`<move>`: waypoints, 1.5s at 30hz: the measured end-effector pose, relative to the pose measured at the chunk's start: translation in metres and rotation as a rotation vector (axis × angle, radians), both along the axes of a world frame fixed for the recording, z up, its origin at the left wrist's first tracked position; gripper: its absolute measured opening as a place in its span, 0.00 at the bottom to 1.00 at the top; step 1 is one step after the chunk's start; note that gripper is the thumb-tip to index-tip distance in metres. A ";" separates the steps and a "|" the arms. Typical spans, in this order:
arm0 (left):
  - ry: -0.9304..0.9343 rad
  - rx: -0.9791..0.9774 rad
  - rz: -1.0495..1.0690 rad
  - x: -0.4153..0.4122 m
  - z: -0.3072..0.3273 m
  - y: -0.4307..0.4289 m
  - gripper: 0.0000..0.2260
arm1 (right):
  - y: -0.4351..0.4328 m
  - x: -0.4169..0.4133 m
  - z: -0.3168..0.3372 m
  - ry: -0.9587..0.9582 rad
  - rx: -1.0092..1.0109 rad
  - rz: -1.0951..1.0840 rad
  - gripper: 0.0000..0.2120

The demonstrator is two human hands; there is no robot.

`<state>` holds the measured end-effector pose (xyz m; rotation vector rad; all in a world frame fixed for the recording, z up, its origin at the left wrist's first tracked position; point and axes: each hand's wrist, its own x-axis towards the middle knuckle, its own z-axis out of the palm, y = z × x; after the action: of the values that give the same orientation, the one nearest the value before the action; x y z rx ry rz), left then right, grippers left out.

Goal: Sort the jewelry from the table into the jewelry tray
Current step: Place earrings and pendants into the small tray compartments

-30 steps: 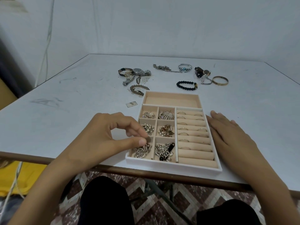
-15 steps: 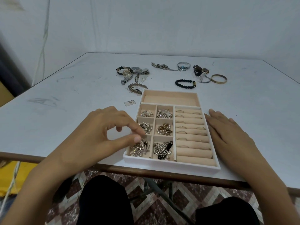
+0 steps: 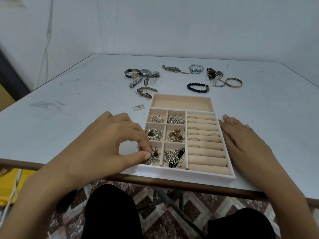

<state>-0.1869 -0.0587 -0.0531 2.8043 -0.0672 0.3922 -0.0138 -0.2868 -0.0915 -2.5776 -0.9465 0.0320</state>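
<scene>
One small dark-beaded piece is pinched between the thumb and forefinger of my left hand. It sits low in the near-left compartment of the jewelry tray, right against the silvery tangle already lying there. I cannot tell whether it has caught on that tangle, so I judge the careful way is to lower it the last bit and part my fingertips slowly. Then I lift straight up, so nothing hooks a finger and rides out with it. I want it clear of the divider on its right, so it does not spill over into the chain pile next door.

My right hand lies flat and relaxed on the table, its fingers alongside the tray's right wall and holding nothing. That is a good brace, since the tray's near edge sits close to the table's lip. A nudge from my left wrist could push it toward me.

Further out, the ring rolls carry several rings, and the long compartment at the far end looks bare. Beyond the tray, well apart from it, the watches, a black bead bracelet and a gold bangle wait on the table. I would guess the long compartment suits those best.
</scene>
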 end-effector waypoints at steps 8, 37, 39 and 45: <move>0.003 -0.023 -0.014 0.002 -0.001 0.001 0.08 | 0.000 -0.001 0.001 0.003 0.006 -0.006 0.22; -0.103 -0.209 0.072 0.056 0.010 0.028 0.13 | 0.000 -0.001 0.001 -0.006 0.006 0.007 0.22; -0.117 -0.229 0.120 0.072 0.012 0.037 0.13 | 0.000 0.000 0.000 -0.011 0.004 0.008 0.22; -0.045 -0.112 0.371 0.127 0.004 0.069 0.06 | -0.001 0.001 -0.001 -0.029 -0.021 0.005 0.22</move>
<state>-0.0602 0.0100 -0.0494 2.6919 0.4566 0.5255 -0.0123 -0.2875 -0.0926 -2.6013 -0.9680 0.0052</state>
